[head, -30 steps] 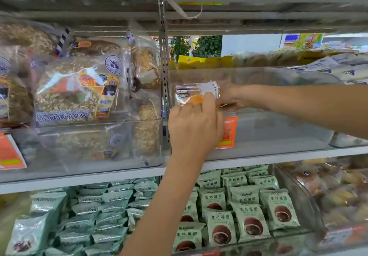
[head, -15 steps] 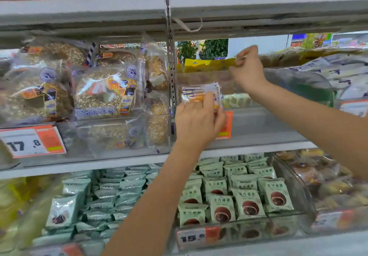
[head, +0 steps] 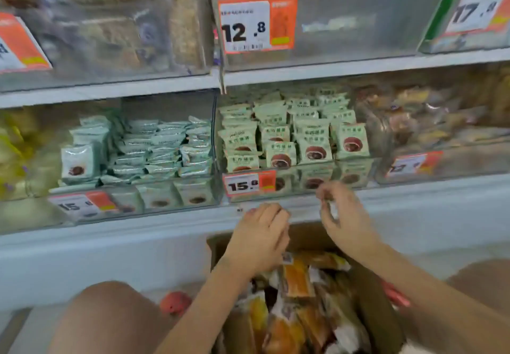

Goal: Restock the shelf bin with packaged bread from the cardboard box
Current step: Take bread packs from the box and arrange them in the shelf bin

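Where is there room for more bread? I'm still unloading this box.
The clear bin behind the 12.8 price tag looks mostly bare. The bins of green packets below are crowded, and so is the cardboard box under both hands.

left hand [head: 260, 239] | dropped from shelf bin to cardboard box [head: 378, 306] | right hand [head: 345, 215] too, both empty

views: one, head-worn wide-angle | faces: forward and down at shelf front | near: close to the shelves [head: 358, 67], price tags readable though blurred | bottom of frame: cardboard box [head: 378, 315] directly below, both hands [head: 259, 240] over it | shared: none, single view
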Demonstrator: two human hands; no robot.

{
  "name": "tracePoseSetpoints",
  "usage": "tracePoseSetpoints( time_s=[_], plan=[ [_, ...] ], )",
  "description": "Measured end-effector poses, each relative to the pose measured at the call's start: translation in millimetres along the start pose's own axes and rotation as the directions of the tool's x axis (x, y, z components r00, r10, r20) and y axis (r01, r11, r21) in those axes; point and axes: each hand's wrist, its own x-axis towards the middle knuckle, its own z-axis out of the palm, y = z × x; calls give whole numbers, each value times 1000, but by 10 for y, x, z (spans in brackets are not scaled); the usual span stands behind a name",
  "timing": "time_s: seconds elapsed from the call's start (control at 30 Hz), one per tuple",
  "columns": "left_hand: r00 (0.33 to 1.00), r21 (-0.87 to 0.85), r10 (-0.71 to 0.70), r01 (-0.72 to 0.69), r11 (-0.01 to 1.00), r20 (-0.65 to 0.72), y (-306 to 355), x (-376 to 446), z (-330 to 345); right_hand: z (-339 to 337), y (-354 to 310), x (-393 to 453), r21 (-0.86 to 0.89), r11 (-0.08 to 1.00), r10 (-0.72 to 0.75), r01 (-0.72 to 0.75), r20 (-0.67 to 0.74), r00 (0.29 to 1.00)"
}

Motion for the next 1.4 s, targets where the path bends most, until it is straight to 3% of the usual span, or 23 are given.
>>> tracePoseSetpoints(
  time_s=[0.07, 0.13, 0.2, 0.27, 0.33, 0.43, 0.67, 0.97, 1.07, 1.23, 1.3, 1.4],
  plan=[
    [950, -37, -152, 168, 985, 274, 139, -311, 163, 278, 213, -363, -40, 995, 102, -95, 259, 960],
    [808, 27, -325, 358, 933, 491, 191, -643, 365, 531, 421, -661, -148, 979, 192, -136, 488, 851],
    [677, 83, -438, 490, 868, 592, 223, -929, 547, 749, 599, -863, -305, 944, 298, -123, 637, 711],
    [577, 123, -476, 543, 831, 664, 272, -1114, 682, 902, 746, -1015, -421, 896, 420, -144, 693, 585],
    [559, 138, -466, 529, 837, 686, 330, -1219, 753, 1010, 912, -1123, -455, 862, 501, -224, 695, 517],
    [596, 135, -434, 479, 867, 675, 410, -1274, 754, 1088, 1094, -1238, -447, 870, 490, -209, 730, 478],
    [632, 87, -443, 511, 855, 636, 401, -1285, 674, 1063, 1144, -1213, -298, 925, 379, -236, 767, 518],
    [606, -7, -415, 570, 821, 679, 480, -1247, 643, 832, 1109, -1050, -341, 927, 369, -158, 744, 557],
    [571, -132, -444, 703, 699, 690, 505, -1199, 645, 702, 867, -923, -229, 967, 241, -111, 687, 685],
    [508, -411, -359, 856, 315, 783, 593, -1041, 578, 548, 167, -664, -76, 987, -78, 140, 534, 842],
    [505, -459, -367, 863, 210, 782, 601, -1011, 566, 513, 32, -629, -9, 994, -95, 109, 429, 898],
    [499, -489, -439, 860, 146, 747, 531, -1020, 561, 536, -2, -609, 22, 999, -37, 32, 326, 945]
  ],
)
